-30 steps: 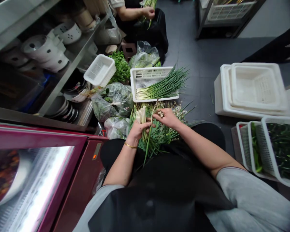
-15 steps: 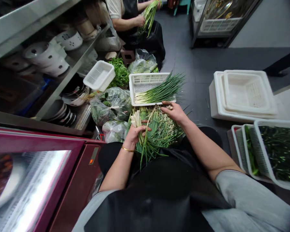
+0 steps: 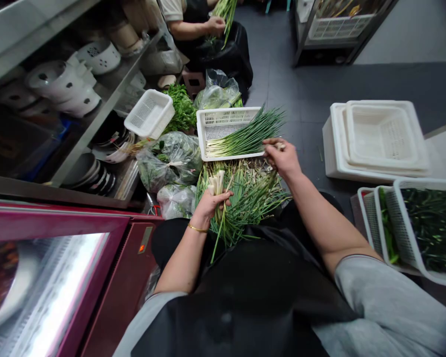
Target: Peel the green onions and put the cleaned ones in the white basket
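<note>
My left hand (image 3: pixel 212 202) is closed around a bunch of scallions (image 3: pixel 217 182), their white ends up and green leaves trailing below. Off the front right corner of the white basket, my right hand (image 3: pixel 282 157) is closed on scallions too, with white ends (image 3: pixel 280 146) showing at the fingers and greens hanging toward the pile. That pile of loose scallions (image 3: pixel 245 198) spreads in front of my lap, beneath both hands. In the white basket (image 3: pixel 226 115) lie trimmed scallions (image 3: pixel 245 136), side by side with white ends to the left and green tips past the right rim.
Plastic bags of greens (image 3: pixel 171 161) and a small white basket (image 3: pixel 150 114) stand left, beside a shelf (image 3: pixel 107 111) of bowls. Stacked white containers (image 3: pixel 379 139) and baskets of green vegetables (image 3: pixel 431 228) stand right. Opposite, another person's hand (image 3: pixel 216 26) holds long greens.
My right hand has moved right and slightly up, its fingers now closed more tightly and greens trailing from it. My left hand still grips its bunch. The view has shifted slightly.
</note>
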{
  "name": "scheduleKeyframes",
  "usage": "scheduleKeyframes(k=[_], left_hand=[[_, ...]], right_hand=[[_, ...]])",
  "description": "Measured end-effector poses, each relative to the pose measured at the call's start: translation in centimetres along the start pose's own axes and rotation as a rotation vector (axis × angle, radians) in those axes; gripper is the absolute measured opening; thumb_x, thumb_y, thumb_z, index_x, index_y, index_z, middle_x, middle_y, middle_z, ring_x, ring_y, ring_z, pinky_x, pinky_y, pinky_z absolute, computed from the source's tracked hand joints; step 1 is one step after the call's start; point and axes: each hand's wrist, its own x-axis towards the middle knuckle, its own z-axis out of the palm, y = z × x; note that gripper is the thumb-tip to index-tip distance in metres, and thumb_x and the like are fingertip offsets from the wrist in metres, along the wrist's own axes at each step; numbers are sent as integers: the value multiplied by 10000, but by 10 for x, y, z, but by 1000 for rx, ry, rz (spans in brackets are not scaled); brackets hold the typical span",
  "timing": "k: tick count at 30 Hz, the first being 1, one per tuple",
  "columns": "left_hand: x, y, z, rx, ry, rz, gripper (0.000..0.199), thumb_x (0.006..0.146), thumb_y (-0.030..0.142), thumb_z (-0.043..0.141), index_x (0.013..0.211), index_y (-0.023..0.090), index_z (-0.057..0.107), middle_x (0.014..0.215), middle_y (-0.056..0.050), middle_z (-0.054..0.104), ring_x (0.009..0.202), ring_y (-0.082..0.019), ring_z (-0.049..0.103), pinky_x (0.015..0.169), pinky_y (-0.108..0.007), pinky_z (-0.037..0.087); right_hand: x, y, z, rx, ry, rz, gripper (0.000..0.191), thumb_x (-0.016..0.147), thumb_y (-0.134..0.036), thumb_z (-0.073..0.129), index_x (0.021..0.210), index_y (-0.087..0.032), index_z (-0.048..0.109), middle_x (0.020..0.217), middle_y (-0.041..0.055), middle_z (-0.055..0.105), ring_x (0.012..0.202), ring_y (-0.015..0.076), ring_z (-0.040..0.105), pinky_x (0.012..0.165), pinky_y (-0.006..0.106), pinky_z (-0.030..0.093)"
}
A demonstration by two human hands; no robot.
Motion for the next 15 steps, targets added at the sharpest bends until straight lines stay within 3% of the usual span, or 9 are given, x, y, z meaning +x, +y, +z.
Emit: scheduleKeyframes(k=[2,4,6,9,12,13,15], left_hand=[[1,-3,1,11,13,10,390,571,378,833,800,89,706,551,-41,632,425,-88,507,361,-188,295],[3,-5,2,36,2,30,378,591,382,825,802,92,706,522,-26,611,402,-78,478,361,-189,295],[4,-6,2,66,-16,64,354,588,369,832,779,102,698,525,-15,604,408,-79,485,369,-188,304],[2,-6,-5,113,-47,84,324,582,352,840,739,112,689,569,-21,626,431,-85,512,386,-192,324],[-1,-6,-12,120,-37,55,318,584,349,838,735,110,692,558,-23,624,429,-85,510,391,-195,333],[-2,-7,-13,103,-23,44,327,583,353,837,743,107,693,545,-21,616,429,-86,509,388,-193,329],[-1,-6,-13,50,-8,29,354,581,373,834,760,106,688,538,-20,613,436,-92,515,381,-189,324]], right_hand=[[-12,3,10,-69,-245,132,410,649,-264,755,1020,-150,623,569,-45,582,407,48,386,392,195,272],[-30,11,32,-65,-474,228,388,601,-275,788,935,-140,643,520,-60,544,400,47,382,379,188,259],[-40,18,50,16,-523,228,306,603,-314,787,795,-138,627,481,-71,498,383,42,358,368,193,247],[-25,15,43,136,-288,140,266,644,-316,765,695,-159,556,473,-74,468,374,40,344,363,204,233],[9,3,0,200,58,4,176,769,-264,668,742,-176,518,526,-66,497,385,25,319,382,202,210],[18,1,-13,197,78,-11,126,803,-249,632,779,-171,536,553,-54,529,389,24,324,388,202,210],[27,1,-27,143,1,26,106,802,-237,637,793,-149,578,574,-17,588,380,28,339,382,206,205]])
